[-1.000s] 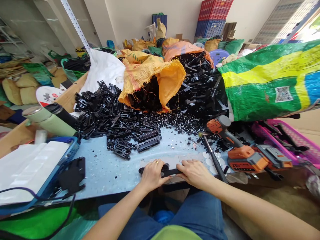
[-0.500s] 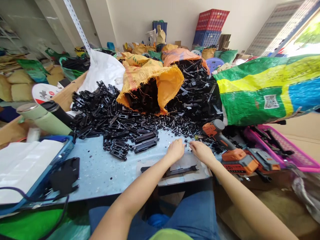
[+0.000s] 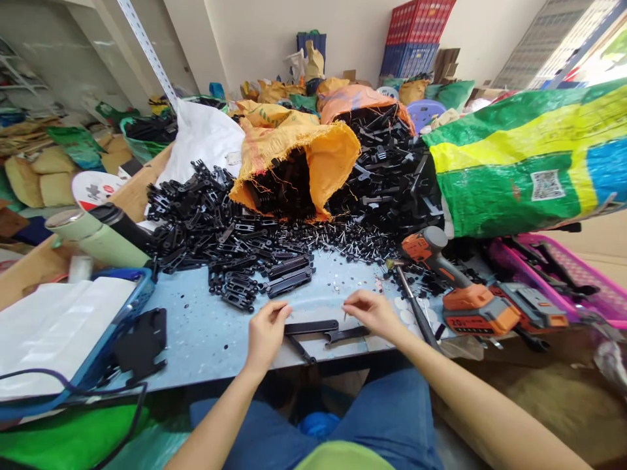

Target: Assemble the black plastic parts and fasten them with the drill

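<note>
My left hand (image 3: 267, 331) is at the left end of a black plastic bar (image 3: 313, 327), thumb and fingertips pinched together. What they pinch, if anything, is hidden. My right hand (image 3: 373, 314) is raised over the bar's right side, pinching a small thin pin (image 3: 345, 316) between thumb and finger. A second black piece with a forked end (image 3: 347, 335) lies against the bar, and a thin black arm (image 3: 302, 351) slants out below it. These parts lie on a pale board (image 3: 326, 353) at the table's front edge.
Loose pins (image 3: 357, 243) are scattered beyond my hands, with piled black parts (image 3: 193, 215) at left. A hammer (image 3: 415, 303) and an orange cordless drill (image 3: 460, 294) lie right. An open yellow sack (image 3: 337, 156) stands behind; a blue basket (image 3: 144, 285) is at left.
My hands have come apart and back towards me from the pins: the left to the bar's left end, the right over its right side. The view has shifted slightly, uncovering the hammer.
</note>
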`<state>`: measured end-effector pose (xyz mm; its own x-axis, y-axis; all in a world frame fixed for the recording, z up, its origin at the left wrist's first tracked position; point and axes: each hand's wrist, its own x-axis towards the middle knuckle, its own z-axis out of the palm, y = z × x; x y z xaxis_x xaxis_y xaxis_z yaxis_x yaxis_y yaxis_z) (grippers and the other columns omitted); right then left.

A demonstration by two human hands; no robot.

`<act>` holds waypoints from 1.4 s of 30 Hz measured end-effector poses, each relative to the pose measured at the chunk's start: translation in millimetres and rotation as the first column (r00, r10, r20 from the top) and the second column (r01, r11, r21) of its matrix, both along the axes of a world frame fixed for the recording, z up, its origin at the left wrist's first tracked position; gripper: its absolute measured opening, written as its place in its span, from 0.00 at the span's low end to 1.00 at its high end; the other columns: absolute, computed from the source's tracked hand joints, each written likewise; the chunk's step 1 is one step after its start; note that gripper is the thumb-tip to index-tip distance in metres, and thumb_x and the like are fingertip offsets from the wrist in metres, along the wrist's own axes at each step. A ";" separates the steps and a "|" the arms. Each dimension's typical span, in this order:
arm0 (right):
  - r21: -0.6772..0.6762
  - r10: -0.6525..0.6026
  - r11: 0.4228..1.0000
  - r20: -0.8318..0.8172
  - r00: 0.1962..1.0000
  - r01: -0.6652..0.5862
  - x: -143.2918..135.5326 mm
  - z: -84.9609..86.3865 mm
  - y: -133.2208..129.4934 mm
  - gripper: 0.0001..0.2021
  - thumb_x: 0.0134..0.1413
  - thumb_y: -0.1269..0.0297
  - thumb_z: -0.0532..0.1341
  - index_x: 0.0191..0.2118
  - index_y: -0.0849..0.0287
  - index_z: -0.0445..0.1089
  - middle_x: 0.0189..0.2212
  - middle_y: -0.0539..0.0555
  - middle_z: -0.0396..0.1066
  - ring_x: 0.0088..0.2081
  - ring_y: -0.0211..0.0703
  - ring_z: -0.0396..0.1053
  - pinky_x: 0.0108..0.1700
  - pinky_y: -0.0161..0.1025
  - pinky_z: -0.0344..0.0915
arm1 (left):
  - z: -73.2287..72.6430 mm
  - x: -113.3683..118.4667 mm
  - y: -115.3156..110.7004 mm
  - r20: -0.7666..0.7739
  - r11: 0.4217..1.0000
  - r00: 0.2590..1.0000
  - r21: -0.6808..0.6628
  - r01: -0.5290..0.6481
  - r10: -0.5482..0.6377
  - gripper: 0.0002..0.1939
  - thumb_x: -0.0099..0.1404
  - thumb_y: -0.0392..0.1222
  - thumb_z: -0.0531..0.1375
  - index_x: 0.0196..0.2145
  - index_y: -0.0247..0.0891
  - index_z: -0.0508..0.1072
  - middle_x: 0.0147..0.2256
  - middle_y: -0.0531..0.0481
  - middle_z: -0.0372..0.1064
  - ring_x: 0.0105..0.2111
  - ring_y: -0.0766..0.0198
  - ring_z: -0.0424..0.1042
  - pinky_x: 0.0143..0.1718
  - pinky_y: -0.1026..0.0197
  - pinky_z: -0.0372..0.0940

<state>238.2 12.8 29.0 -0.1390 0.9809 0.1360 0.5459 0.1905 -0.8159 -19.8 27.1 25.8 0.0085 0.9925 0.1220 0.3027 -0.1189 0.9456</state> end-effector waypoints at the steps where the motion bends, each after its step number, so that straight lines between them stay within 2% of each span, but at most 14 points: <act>1: 0.012 -0.006 1.000 -0.049 0.999 0.007 -10.1 -2.1 -8.6 0.09 0.54 0.59 0.59 0.33 0.59 0.69 0.29 0.53 0.71 0.32 0.40 0.69 0.34 0.35 0.65 | -4.9 -12.9 -8.3 0.025 0.999 0.999 -0.012 -0.042 0.042 0.11 0.60 0.45 0.57 0.36 0.35 0.72 0.33 0.47 0.73 0.35 0.61 0.73 0.40 0.58 0.67; 4: 0.137 -0.023 0.990 -0.049 0.999 0.030 -30.0 -8.6 -21.8 0.07 0.55 0.62 0.58 0.32 0.59 0.69 0.29 0.54 0.71 0.33 0.41 0.69 0.35 0.36 0.66 | -17.6 -26.7 -25.2 -0.040 0.992 0.993 0.067 -0.108 0.111 0.11 0.61 0.45 0.57 0.35 0.35 0.73 0.35 0.47 0.72 0.36 0.61 0.72 0.40 0.57 0.67; 8: 0.323 0.018 0.945 0.089 0.996 -0.046 -35.2 -11.1 -25.8 0.06 0.58 0.67 0.55 0.35 0.58 0.68 0.32 0.55 0.70 0.36 0.40 0.69 0.38 0.37 0.67 | -23.4 -20.5 -30.1 -0.193 0.957 0.969 0.272 -0.097 0.153 0.09 0.63 0.42 0.55 0.35 0.37 0.73 0.35 0.47 0.72 0.37 0.61 0.72 0.39 0.58 0.68; 12: 0.343 0.084 0.920 0.303 0.949 -0.191 -34.8 -11.2 -33.5 0.08 0.59 0.69 0.52 0.41 0.57 0.68 0.38 0.56 0.70 0.36 0.39 0.69 0.36 0.35 0.67 | -26.9 -19.7 -30.9 -0.386 0.852 0.915 0.512 0.110 0.114 0.09 0.63 0.33 0.55 0.40 0.36 0.72 0.37 0.45 0.72 0.40 0.60 0.72 0.43 0.55 0.67; 16: 0.382 0.100 0.902 0.268 0.958 -0.200 -31.7 -19.5 -38.1 0.12 0.59 0.71 0.53 0.46 0.55 0.67 0.41 0.56 0.70 0.41 0.40 0.69 0.41 0.35 0.68 | -32.8 -28.6 -28.1 -0.526 0.720 0.846 0.620 0.312 0.087 0.13 0.62 0.29 0.55 0.44 0.34 0.69 0.40 0.41 0.72 0.44 0.57 0.70 0.44 0.53 0.65; 22: 0.361 0.132 0.907 0.247 0.960 -0.218 -19.7 -34.1 -43.5 0.19 0.57 0.65 0.57 0.55 0.53 0.61 0.47 0.57 0.67 0.47 0.43 0.67 0.47 0.40 0.67 | -36.8 -45.0 -20.0 -0.655 0.670 0.754 0.577 0.467 0.039 0.15 0.63 0.27 0.52 0.46 0.34 0.67 0.42 0.42 0.72 0.48 0.57 0.68 0.43 0.55 0.62; 25: 0.328 0.119 0.923 0.255 0.959 -0.202 -13.6 -39.4 -46.4 0.22 0.57 0.63 0.57 0.57 0.52 0.58 0.47 0.56 0.67 0.47 0.43 0.67 0.46 0.40 0.67 | -29.7 -43.5 -22.7 -0.716 0.680 0.695 0.539 0.498 0.058 0.15 0.63 0.28 0.51 0.47 0.35 0.68 0.43 0.43 0.72 0.49 0.55 0.67 0.47 0.51 0.58; 28: 0.313 0.132 0.925 0.266 0.955 -0.215 -8.0 -45.5 -46.0 0.23 0.56 0.61 0.58 0.58 0.51 0.58 0.41 0.55 0.70 0.41 0.43 0.69 0.42 0.39 0.67 | -15.5 -21.8 -29.0 -0.738 0.760 0.672 0.476 0.444 0.070 0.12 0.64 0.37 0.54 0.45 0.36 0.69 0.44 0.43 0.71 0.51 0.50 0.64 0.52 0.43 0.51; 30: 0.296 0.153 0.924 0.291 0.944 -0.241 -5.0 -49.2 -45.1 0.24 0.56 0.60 0.58 0.58 0.52 0.58 0.36 0.54 0.71 0.37 0.42 0.69 0.39 0.39 0.67 | -8.9 2.2 -32.1 -0.765 0.796 0.643 0.376 0.475 -0.022 0.19 0.61 0.47 0.57 0.47 0.34 0.67 0.47 0.39 0.68 0.51 0.47 0.63 0.53 0.41 0.50; 32: 0.289 0.144 0.926 0.320 0.936 -0.242 -2.5 -51.0 -43.9 0.23 0.56 0.59 0.58 0.58 0.53 0.58 0.33 0.54 0.71 0.34 0.41 0.68 0.38 0.39 0.67 | -8.3 25.4 -32.3 -0.786 0.796 0.594 0.246 0.553 -0.170 0.28 0.58 0.53 0.59 0.51 0.32 0.64 0.46 0.37 0.68 0.47 0.48 0.65 0.50 0.44 0.55; 34: 0.284 0.151 0.922 0.360 0.921 -0.262 0.0 -49.5 -41.7 0.23 0.57 0.59 0.57 0.58 0.55 0.57 0.33 0.55 0.70 0.34 0.42 0.67 0.37 0.39 0.66 | -13.0 40.8 -30.0 -0.780 0.790 0.566 0.159 0.592 -0.267 0.29 0.57 0.51 0.60 0.52 0.32 0.63 0.43 0.39 0.68 0.44 0.51 0.66 0.45 0.49 0.60; 36: 0.263 0.210 0.901 0.429 0.879 -0.344 2.9 -45.0 -37.4 0.23 0.58 0.58 0.56 0.58 0.55 0.57 0.34 0.55 0.70 0.35 0.42 0.67 0.37 0.39 0.65 | -19.1 46.9 -27.5 -0.762 0.788 0.572 0.137 0.600 -0.303 0.26 0.58 0.49 0.60 0.51 0.33 0.62 0.42 0.41 0.68 0.42 0.53 0.66 0.44 0.52 0.61; 39: 0.204 0.330 0.844 0.530 0.781 -0.495 7.9 -36.8 -28.4 0.22 0.59 0.58 0.54 0.58 0.55 0.57 0.35 0.56 0.69 0.37 0.43 0.65 0.37 0.38 0.63 | -22.6 46.6 -27.8 -0.756 0.793 0.581 0.139 0.593 -0.301 0.26 0.59 0.48 0.59 0.51 0.33 0.62 0.42 0.42 0.68 0.43 0.53 0.65 0.44 0.52 0.61; 42: 0.184 0.339 0.814 0.618 0.709 -0.550 12.9 -33.4 -22.0 0.21 0.60 0.57 0.52 0.57 0.56 0.58 0.35 0.56 0.69 0.37 0.43 0.65 0.37 0.38 0.62 | -18.4 45.1 -33.3 -0.795 0.811 0.549 0.130 0.570 -0.258 0.26 0.60 0.47 0.59 0.52 0.32 0.61 0.43 0.41 0.67 0.43 0.53 0.65 0.44 0.52 0.61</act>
